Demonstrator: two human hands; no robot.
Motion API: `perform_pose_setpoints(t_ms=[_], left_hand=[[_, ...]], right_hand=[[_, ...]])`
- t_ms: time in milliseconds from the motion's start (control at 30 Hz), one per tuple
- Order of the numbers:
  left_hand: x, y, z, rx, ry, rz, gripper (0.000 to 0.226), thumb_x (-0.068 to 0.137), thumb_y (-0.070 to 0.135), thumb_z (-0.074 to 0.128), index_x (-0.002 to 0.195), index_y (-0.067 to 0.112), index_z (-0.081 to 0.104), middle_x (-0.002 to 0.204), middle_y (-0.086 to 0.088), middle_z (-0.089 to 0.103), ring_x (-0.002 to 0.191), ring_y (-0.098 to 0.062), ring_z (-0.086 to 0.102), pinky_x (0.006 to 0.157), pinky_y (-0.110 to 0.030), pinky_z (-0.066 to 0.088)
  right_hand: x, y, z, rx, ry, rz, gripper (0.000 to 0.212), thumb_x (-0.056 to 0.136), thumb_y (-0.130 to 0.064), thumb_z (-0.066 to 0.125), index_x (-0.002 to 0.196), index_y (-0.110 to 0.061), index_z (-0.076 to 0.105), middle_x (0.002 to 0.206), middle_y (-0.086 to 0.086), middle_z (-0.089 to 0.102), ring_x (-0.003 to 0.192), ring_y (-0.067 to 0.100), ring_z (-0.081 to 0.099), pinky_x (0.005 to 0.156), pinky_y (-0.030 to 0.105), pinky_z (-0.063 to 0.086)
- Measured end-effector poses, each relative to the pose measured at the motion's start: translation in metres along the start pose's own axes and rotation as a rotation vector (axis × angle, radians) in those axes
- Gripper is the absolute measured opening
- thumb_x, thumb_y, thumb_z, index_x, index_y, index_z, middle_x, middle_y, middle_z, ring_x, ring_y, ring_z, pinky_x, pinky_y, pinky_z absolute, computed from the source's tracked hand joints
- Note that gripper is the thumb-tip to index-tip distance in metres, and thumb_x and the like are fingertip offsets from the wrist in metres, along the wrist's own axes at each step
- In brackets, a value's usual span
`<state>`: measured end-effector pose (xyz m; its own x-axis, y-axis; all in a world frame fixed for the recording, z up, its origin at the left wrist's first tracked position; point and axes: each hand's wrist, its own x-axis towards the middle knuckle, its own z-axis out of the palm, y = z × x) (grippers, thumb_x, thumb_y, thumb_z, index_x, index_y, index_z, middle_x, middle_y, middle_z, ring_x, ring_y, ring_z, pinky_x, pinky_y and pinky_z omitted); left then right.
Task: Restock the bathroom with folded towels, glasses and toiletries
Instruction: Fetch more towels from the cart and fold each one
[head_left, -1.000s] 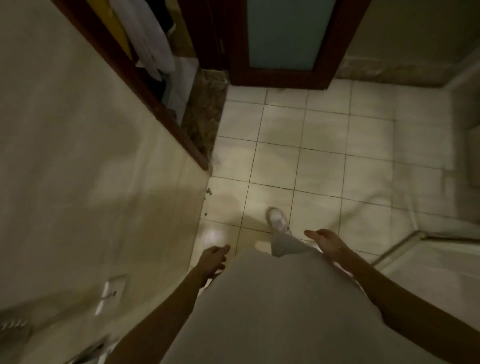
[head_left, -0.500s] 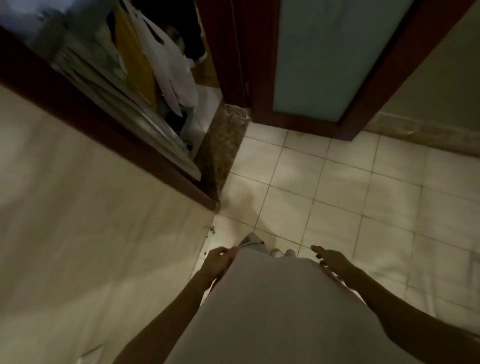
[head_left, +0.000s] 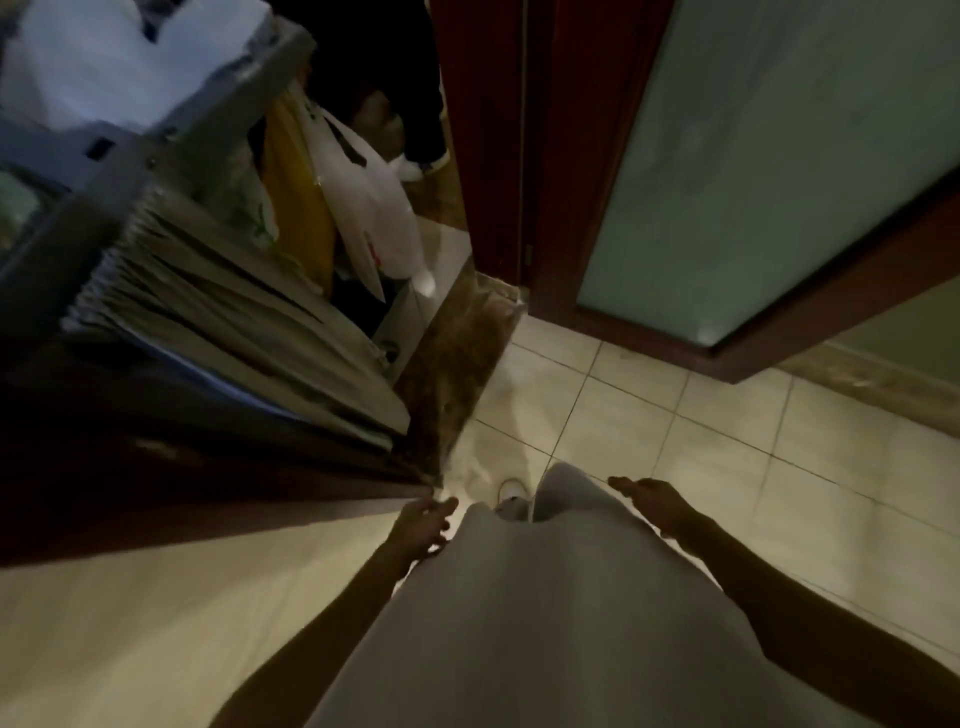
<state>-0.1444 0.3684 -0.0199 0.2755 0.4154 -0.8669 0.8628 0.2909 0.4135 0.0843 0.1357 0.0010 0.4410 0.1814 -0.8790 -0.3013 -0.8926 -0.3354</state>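
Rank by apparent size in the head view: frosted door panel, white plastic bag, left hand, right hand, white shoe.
1. frosted door panel
2. white plastic bag
3. left hand and right hand: look alike, unranked
4. white shoe, partly hidden by the trouser leg

Cream floor tiles (head_left: 727, 431) — dark red-brown door frame (head_left: 831, 291) — yellow bag (head_left: 301, 208).

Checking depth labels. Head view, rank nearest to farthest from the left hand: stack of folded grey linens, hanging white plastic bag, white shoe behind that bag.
1. Stack of folded grey linens, just ahead-left of the left hand.
2. Hanging white plastic bag, farther back.
3. White shoe, beyond the bag.
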Motion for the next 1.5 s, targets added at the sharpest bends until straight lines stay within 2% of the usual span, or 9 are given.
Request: perform_pose_setpoints(t_ms=[133, 400, 467, 567, 967, 1067, 1233, 1367, 1500], left_hand=[[0.029, 0.098, -0.019, -0.117, 0.019, 0.074, 0.022, 0.094, 0.031, 0.067, 0.087, 0.011, 0.064, 0.074, -0.008, 0.058, 0.061, -0.02, 0.053, 0.058, -0.031, 0.043], [0.058, 0.209, -0.056, 0.084, 0.207, 0.338, 0.03, 0.093, 0.037, 0.066, 0.079, 0.01, 0.063, 0.076, 0.003, 0.061, 0.074, -0.011, 0.057, 0.063, -0.029, 0.048], [0.057, 0.23, -0.077, 0.09, 0.307, 0.336, 0.037, 0.092, 0.044, 0.064, 0.081, 0.009, 0.065, 0.075, 0.002, 0.062, 0.072, -0.013, 0.059, 0.063, -0.039, 0.051], [0.036, 0.261, -0.118, 0.289, 0.44, 0.309, 0.029, 0.095, 0.054, 0.055, 0.091, 0.027, 0.066, 0.083, 0.007, 0.064, 0.073, -0.009, 0.062, 0.062, -0.028, 0.049], [-0.024, 0.353, -0.298, 0.618, 1.086, 0.487, 0.031, 0.099, 0.043, 0.046, 0.098, 0.021, 0.067, 0.094, 0.003, 0.065, 0.08, -0.017, 0.063, 0.067, -0.036, 0.055], [-0.009, 0.384, -0.342, 0.592, 1.116, 0.411, 0.024, 0.099, 0.036, 0.052, 0.089, 0.017, 0.064, 0.088, -0.001, 0.064, 0.078, -0.022, 0.062, 0.066, -0.04, 0.052], [0.043, 0.422, -0.416, 0.553, 1.108, 0.3, 0.034, 0.099, 0.038, 0.052, 0.078, 0.012, 0.06, 0.076, -0.004, 0.061, 0.074, -0.026, 0.061, 0.058, -0.033, 0.04], [0.089, 0.423, -0.461, 0.408, 1.077, 0.173, 0.036, 0.099, 0.039, 0.054, 0.096, 0.006, 0.067, 0.096, -0.015, 0.07, 0.092, -0.033, 0.064, 0.072, -0.036, 0.049], [0.125, 0.415, -0.484, 0.406, 0.977, 0.025, 0.046, 0.1, 0.044, 0.051, 0.118, 0.002, 0.058, 0.121, -0.02, 0.06, 0.112, -0.037, 0.059, 0.088, -0.041, 0.047]], right_hand=[[0.025, -0.022, -0.02, -0.043, 0.01, 0.04, 0.051, 0.095, -0.051, 0.054, 0.117, -0.007, 0.065, 0.113, 0.014, 0.064, 0.09, 0.022, 0.06, 0.079, 0.031, 0.047], [0.094, -0.175, -0.061, -0.002, 0.009, -0.193, 0.041, 0.09, -0.042, 0.067, 0.109, -0.006, 0.067, 0.102, 0.009, 0.066, 0.092, 0.022, 0.062, 0.081, 0.033, 0.047], [0.105, -0.23, -0.067, -0.023, -0.045, -0.302, 0.035, 0.093, -0.035, 0.066, 0.106, -0.003, 0.067, 0.09, 0.007, 0.066, 0.077, 0.017, 0.06, 0.067, 0.029, 0.047], [0.106, -0.314, -0.068, -0.122, -0.196, -0.455, 0.021, 0.096, -0.03, 0.062, 0.099, -0.009, 0.065, 0.088, 0.008, 0.065, 0.07, 0.016, 0.059, 0.059, 0.024, 0.046], [0.048, -0.587, 0.006, -0.218, -0.532, -0.908, 0.019, 0.094, -0.022, 0.066, 0.112, -0.015, 0.064, 0.098, 0.002, 0.063, 0.083, 0.01, 0.06, 0.07, 0.015, 0.047], [0.041, -0.646, 0.023, -0.226, -0.44, -1.117, 0.019, 0.092, -0.023, 0.067, 0.11, -0.023, 0.062, 0.099, -0.006, 0.063, 0.09, 0.005, 0.059, 0.071, 0.012, 0.046], [0.049, -0.731, 0.046, -0.254, -0.106, -1.364, 0.028, 0.092, -0.028, 0.067, 0.119, -0.022, 0.061, 0.111, -0.008, 0.055, 0.103, 0.015, 0.058, 0.087, 0.033, 0.051], [0.058, -0.775, 0.067, -0.373, 0.136, -1.287, 0.051, 0.093, -0.032, 0.064, 0.138, -0.016, 0.046, 0.136, 0.007, 0.043, 0.127, 0.026, 0.043, 0.098, 0.041, 0.045], [0.074, -0.797, 0.08, -0.392, 0.231, -1.173, 0.05, 0.091, -0.037, 0.065, 0.133, -0.015, 0.049, 0.129, 0.007, 0.054, 0.115, 0.025, 0.052, 0.089, 0.039, 0.047]])
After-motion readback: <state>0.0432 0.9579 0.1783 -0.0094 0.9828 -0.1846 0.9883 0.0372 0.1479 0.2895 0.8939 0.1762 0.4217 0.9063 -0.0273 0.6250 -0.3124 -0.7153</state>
